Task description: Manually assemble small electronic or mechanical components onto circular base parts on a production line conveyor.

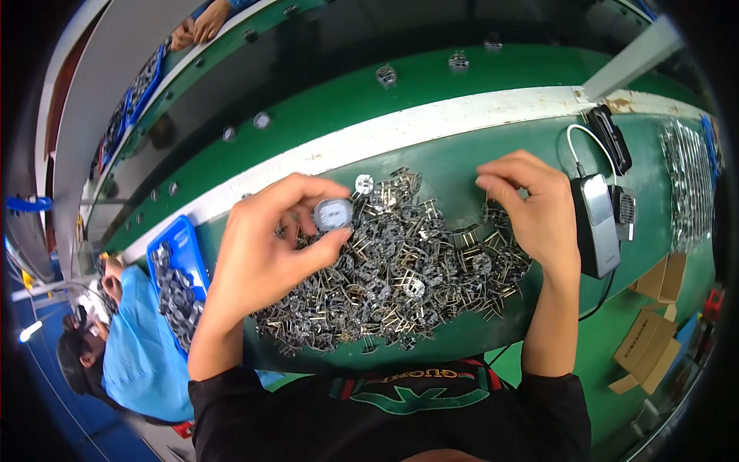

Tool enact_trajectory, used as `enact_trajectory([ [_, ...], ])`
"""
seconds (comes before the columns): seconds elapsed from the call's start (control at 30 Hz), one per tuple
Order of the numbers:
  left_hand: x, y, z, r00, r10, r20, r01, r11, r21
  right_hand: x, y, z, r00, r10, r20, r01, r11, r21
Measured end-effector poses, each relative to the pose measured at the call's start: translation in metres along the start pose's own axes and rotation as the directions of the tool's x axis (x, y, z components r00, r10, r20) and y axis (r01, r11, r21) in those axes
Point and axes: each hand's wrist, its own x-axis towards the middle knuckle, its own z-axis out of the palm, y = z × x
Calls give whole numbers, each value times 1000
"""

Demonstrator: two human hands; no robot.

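Note:
Between the thumb and index finger of my left hand (273,239) is a round grey plastic part (333,215), its flat face turned up. Below both hands spreads a heap of small dark plug inserts with metal pins (377,277). One paler round insert (364,184) lies at the heap's far edge, close to my left fingertips. My right hand (535,208) hovers at the heap's right side, thumb and index finger pinched together. Whatever sits in that pinch, if anything, is too small to make out.
A blue tray (202,266) of dark round parts stands left. Beyond the white rail (323,150), a green conveyor (308,123) carries scattered round parts. At right are a power bank (594,223) with cable, bagged metal pins (687,189) and cardboard boxes (647,346). Co-workers sit left and across.

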Motion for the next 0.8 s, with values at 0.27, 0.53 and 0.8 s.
enact_trajectory([
  [0.27, -62, -38, 4, 895, -23, -446, -33, 992, -118, 12, 18, 19, 888, -458, 35, 421, 781, -462],
  [0.53, -72, -51, 12, 872, -10, -490, -123, 963, -238, 9, 13, 8, 997, -79, 9, 79, 986, -148],
  [0.8, -62, -38, 25, 978, -1, -210, -94, 893, -440, 1, -76, 57, 898, -417, 138, 359, 877, 318],
])
